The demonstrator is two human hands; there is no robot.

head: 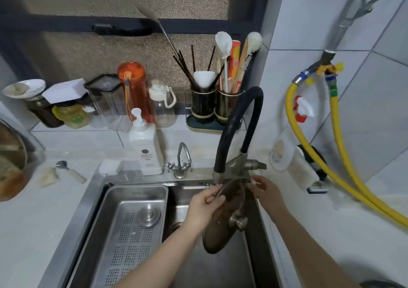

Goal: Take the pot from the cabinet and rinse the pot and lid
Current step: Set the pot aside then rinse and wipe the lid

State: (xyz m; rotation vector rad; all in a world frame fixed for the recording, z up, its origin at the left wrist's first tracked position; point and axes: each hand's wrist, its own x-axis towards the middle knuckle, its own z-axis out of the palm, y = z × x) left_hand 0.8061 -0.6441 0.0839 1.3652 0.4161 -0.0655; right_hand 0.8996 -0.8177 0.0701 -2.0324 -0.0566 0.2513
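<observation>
Two hands over the sink (99,199), lid-rinsing step in hand. Left to right: drain tray (123,228) sits in the sink's left half, with what looks like a round steel stopper on it; soap bottle (145,146) on the table behind. Left hand (204,203) grips the near-left edge of the lid (223,223), fingers (215,197) curled closed round the rim. Lid tilted steeply, knob toward the camera, top edge just under the spout of the black faucet (234,128). Right hand (265,191) at the faucet base beside the lid's upper right edge — fingers loosely spread, whether on a lever or the rim I cannot tell. Water flow not clearly visible. Pot itself not in view.

Judgement: the lid is about to be rinsed. Next move calls for water running, then turning the lid under the stream — both faces.
</observation>
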